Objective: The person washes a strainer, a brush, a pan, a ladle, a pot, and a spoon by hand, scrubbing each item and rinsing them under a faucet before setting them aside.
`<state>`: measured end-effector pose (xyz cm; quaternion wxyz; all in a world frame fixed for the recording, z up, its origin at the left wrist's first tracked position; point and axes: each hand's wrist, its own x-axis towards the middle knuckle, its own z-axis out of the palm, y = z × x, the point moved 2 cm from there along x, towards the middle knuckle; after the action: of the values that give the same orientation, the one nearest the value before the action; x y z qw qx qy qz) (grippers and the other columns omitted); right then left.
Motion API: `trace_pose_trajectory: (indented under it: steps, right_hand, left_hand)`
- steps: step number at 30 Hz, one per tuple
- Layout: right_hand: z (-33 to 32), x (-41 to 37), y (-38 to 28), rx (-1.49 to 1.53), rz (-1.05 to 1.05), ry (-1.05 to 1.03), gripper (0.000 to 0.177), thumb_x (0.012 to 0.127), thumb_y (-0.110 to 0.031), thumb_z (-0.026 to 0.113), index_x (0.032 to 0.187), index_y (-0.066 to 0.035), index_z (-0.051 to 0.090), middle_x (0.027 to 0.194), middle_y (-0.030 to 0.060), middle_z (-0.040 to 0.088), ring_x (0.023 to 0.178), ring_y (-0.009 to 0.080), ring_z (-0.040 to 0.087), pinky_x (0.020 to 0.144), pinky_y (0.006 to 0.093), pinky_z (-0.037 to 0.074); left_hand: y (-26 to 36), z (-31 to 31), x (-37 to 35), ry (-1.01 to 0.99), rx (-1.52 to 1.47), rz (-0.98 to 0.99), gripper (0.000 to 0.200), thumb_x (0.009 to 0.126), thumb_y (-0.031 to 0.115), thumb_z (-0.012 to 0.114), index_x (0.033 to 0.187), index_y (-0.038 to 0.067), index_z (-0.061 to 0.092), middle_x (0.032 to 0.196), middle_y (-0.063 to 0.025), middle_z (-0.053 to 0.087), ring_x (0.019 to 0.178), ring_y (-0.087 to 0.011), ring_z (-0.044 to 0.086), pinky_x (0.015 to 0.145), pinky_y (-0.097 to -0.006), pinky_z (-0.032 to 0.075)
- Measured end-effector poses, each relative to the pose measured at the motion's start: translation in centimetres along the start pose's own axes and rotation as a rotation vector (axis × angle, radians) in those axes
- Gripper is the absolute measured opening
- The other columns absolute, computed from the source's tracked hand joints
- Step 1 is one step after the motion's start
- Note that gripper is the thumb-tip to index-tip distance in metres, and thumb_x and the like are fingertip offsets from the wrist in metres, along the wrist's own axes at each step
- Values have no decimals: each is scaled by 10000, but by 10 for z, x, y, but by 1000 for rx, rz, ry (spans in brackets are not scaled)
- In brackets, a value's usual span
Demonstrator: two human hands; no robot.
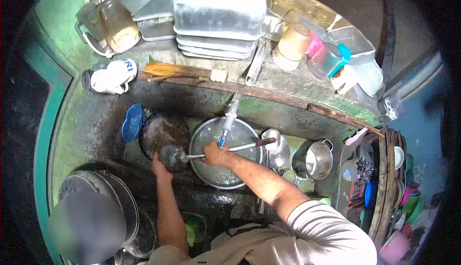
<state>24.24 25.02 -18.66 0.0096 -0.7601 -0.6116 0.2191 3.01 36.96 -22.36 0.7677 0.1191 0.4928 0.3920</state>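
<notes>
A long-handled, round-bowled metal ladle (172, 157) with a brown grip end lies slantwise over the rim of a wide, round metal basin (224, 187) of water, its bowl outside the basin on the left. The right hand (215, 154) is closed round the handle; the left hand (161, 168) is against or just beside the bowl, though its fingers are too hidden to tell how far they are closed. The ladle is out of the water (whether its bowl is clean cannot be made out).

Behind the ladle's bowl sits a dark, round pan (165, 129) with cloudy contents, next to a blue plastic piece (131, 123). A pale tap (231, 115) hangs over the basin, and the right forearm crosses its near right side, both limiting the space above. Farther right stands a shiny steel pot (320, 160); stacked metal trays (218, 13) occupy the ledge beyond.
</notes>
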Motion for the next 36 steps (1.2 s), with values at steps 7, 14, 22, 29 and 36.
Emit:
trace_pose_trajectory:
  steps: [7, 14, 22, 29, 36]
  right_hand:
    - [-27, -120, 146, 80, 76, -187, 384, 784, -456, 639, 960, -117, 677, 874, 169, 670, 838, 370, 639, 730, 458, 513]
    - [-15, -361, 169, -35, 337, 16, 319, 763, -385, 643, 856, -80, 662, 765, 170, 652, 732, 368, 634, 691, 452, 515]
    - [64, -512, 122, 572, 663, 444, 333, 709, -310, 773, 669, -28, 601, 575, 130, 580, 531, 242, 599, 528, 376, 464]
    - [-76, -393, 54, 1153, 348, 789, 275, 811, -174, 688, 963, -4, 534, 759, 59, 554, 685, 140, 528, 639, 308, 459]
    - [-243, -230, 49, 935, 81, 1047, 437, 884, -201, 565, 1232, -2, 392, 951, 224, 597, 869, 360, 602, 788, 428, 470]
  left_hand:
    - [20, -39, 37, -244, -17, -8, 466, 893, 445, 494, 1104, 45, 608, 1086, -118, 637, 1005, -314, 599, 899, -476, 465]
    - [-141, 52, 12, -334, 363, -214, 358, 939, 368, 493, 1120, 73, 584, 984, -64, 635, 869, -220, 608, 772, -388, 498]
    - [-188, 120, 16, -383, 522, -171, 388, 968, 477, 402, 1141, 167, 557, 558, 21, 376, 389, -114, 316, 327, -286, 246]
    - [-184, 64, -56, -296, 882, -237, 566, 934, 621, 311, 1251, 199, 516, 982, -3, 497, 827, -160, 463, 693, -376, 428]
    - [-191, -18, -117, -227, 810, -242, 548, 953, 576, 313, 1285, 186, 506, 1235, -39, 508, 1151, -229, 438, 903, -530, 371]
